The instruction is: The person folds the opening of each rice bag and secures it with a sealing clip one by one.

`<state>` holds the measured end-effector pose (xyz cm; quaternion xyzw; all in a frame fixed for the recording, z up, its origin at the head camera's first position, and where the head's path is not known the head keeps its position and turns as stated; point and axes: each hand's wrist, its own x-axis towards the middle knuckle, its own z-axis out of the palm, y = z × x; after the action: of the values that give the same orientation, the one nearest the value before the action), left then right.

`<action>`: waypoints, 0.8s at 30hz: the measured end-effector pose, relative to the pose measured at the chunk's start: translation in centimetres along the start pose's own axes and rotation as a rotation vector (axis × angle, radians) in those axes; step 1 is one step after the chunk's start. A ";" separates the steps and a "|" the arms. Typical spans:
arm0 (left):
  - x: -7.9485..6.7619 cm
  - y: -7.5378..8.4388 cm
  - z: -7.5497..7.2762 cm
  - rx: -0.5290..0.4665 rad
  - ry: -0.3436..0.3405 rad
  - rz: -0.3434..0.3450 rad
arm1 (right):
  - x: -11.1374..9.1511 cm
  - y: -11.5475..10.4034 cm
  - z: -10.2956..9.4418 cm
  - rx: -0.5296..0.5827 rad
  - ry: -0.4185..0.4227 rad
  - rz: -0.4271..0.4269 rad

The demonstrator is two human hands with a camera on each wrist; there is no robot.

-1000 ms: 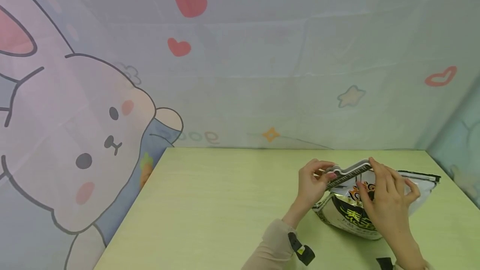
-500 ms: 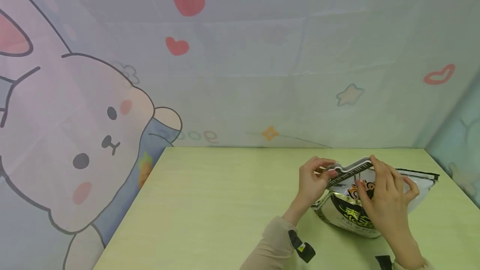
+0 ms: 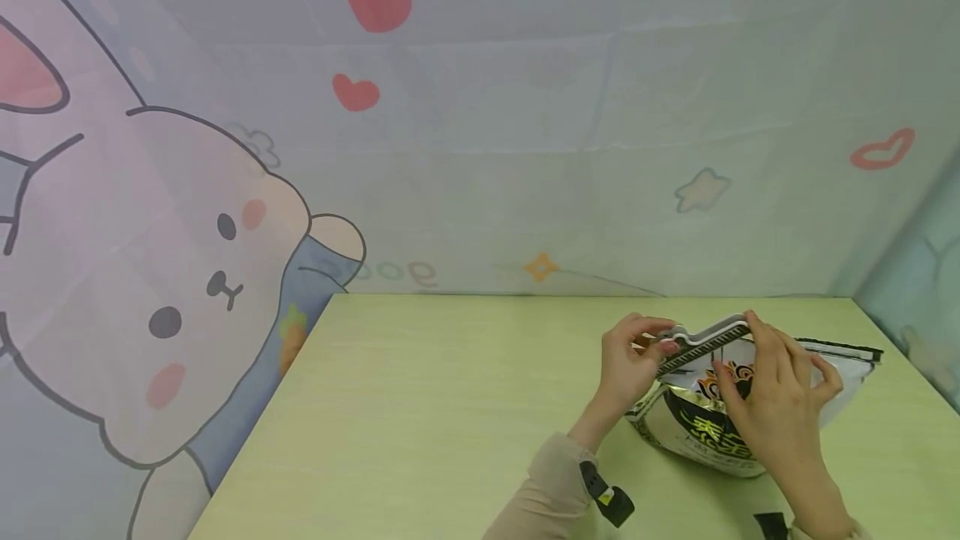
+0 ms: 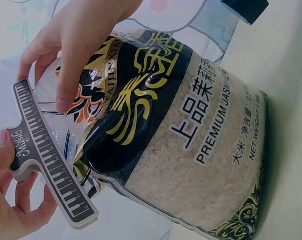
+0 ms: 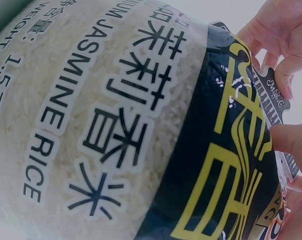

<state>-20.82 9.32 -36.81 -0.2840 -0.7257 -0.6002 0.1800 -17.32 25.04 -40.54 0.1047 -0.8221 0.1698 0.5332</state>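
A clear and black bag of jasmine rice (image 3: pixel 705 432) stands at the right side of the table, its white top gathered upward. My left hand (image 3: pixel 628 361) pinches the grey clip (image 4: pixel 50 155), marked "Music" and printed with piano keys, by its handle between thumb and fingers. The clip's long jaw lies slanted along the bag's top edge. My right hand (image 3: pixel 783 398) pinches the bag's upper part, thumb on the printed front; its index fingertip is right at the clip's upper end. The right wrist view mostly shows the bag's front, with the clip (image 5: pixel 273 97) beyond it.
The pale green table (image 3: pixel 420 407) stretches away to the left of the bag. A printed cloth (image 3: pixel 495 148) with a rabbit and hearts hangs behind it. The bag's black-edged top corner (image 3: pixel 855 357) sticks out to the right.
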 end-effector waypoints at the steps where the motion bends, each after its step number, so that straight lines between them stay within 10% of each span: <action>1: 0.0 0.0 0.0 0.000 -0.003 0.002 | 0.0 0.0 0.0 0.002 0.001 0.000; 24: -1.3 -0.1 -0.8 -0.096 -0.091 -0.013 | -0.1 -1.5 -0.6 0.052 0.009 0.062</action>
<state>-19.93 8.25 -37.45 -0.3147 -0.7054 -0.6218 0.1291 -16.21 23.92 -40.15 0.0923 -0.8178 0.2079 0.5287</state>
